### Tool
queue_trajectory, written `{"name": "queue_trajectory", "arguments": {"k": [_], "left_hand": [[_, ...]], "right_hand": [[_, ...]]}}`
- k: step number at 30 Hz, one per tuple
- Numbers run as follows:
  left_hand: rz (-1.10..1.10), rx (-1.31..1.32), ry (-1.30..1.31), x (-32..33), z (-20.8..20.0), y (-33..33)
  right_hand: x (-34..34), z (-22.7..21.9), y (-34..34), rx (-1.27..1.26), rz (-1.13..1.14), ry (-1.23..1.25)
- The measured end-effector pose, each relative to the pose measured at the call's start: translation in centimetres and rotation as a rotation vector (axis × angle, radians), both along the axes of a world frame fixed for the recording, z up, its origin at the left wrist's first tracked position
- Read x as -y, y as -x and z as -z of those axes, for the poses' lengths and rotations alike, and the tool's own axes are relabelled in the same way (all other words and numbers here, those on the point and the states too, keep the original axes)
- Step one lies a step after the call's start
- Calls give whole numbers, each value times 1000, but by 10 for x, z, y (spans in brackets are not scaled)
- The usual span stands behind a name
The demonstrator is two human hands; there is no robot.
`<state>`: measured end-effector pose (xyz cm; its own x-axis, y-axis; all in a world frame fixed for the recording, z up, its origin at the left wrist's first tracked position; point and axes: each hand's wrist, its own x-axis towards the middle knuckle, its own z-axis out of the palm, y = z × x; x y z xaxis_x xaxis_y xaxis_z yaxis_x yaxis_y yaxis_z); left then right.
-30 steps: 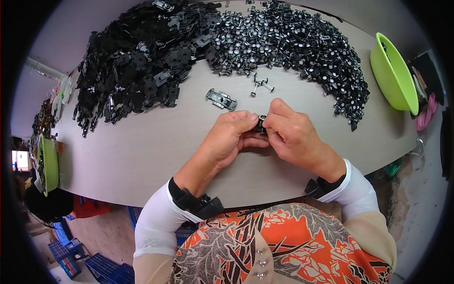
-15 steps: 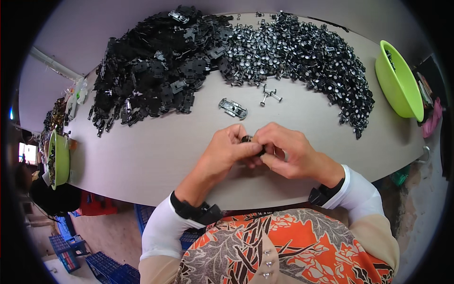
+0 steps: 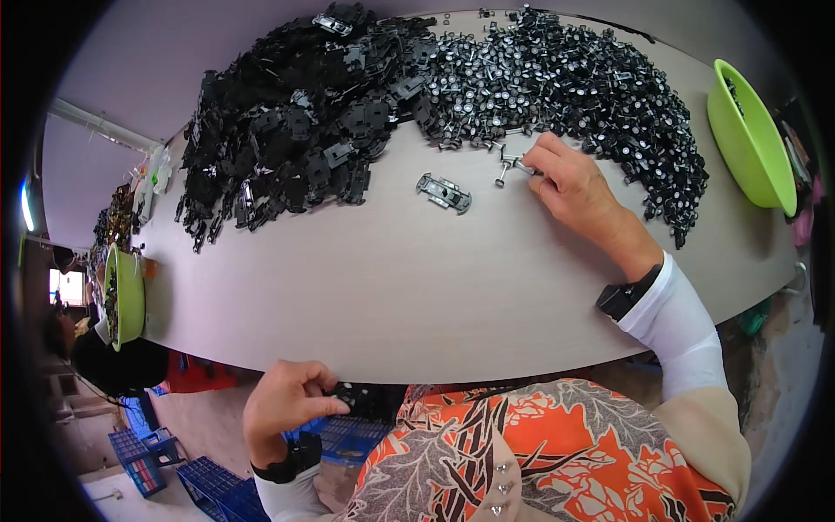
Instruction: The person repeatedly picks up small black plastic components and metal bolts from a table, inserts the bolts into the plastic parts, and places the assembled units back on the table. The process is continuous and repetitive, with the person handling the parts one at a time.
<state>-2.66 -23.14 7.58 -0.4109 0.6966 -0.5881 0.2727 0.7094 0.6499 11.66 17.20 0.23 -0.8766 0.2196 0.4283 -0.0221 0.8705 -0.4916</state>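
Note:
My right hand (image 3: 570, 183) reaches over the table, its fingertips closed on a small wheel axle (image 3: 524, 165), part of which the fingers hide. Touching or just beside it lie a couple of other wheel axles (image 3: 502, 177), silver rods with small black wheels. Left of them rests a grey toy car chassis (image 3: 444, 193), apart from the hand. Below the table's front edge is my left hand (image 3: 291, 402), thumb and forefinger apart. Just past its fingertips are dark car parts (image 3: 357, 398) above a blue crate (image 3: 348, 439); their exact shape is unclear.
A big heap of black chassis plates (image 3: 278, 130) covers the table's back left. Beside it spreads a heap of wheel axles (image 3: 565, 87). Green basins stand at the right (image 3: 752, 143) and left (image 3: 130, 300) edges. A person (image 3: 113, 361) and blue crates (image 3: 209, 487) are at lower left.
My hands, together over the table before with a dark part between them, have separated. The left went down past the front edge to the crate; the right moved forward to the loose axles.

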Motion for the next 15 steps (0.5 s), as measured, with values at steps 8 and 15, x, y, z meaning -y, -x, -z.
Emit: {"name": "queue_trajectory", "arguments": {"k": [8,15], "left_hand": [[157,-504,-643,-156,11,14],[342,-837,-514,-231,46,22]], "right_hand": [[4,-23,-19,262,-80,55],[-1,-22,-25,248,-54,156]]}}
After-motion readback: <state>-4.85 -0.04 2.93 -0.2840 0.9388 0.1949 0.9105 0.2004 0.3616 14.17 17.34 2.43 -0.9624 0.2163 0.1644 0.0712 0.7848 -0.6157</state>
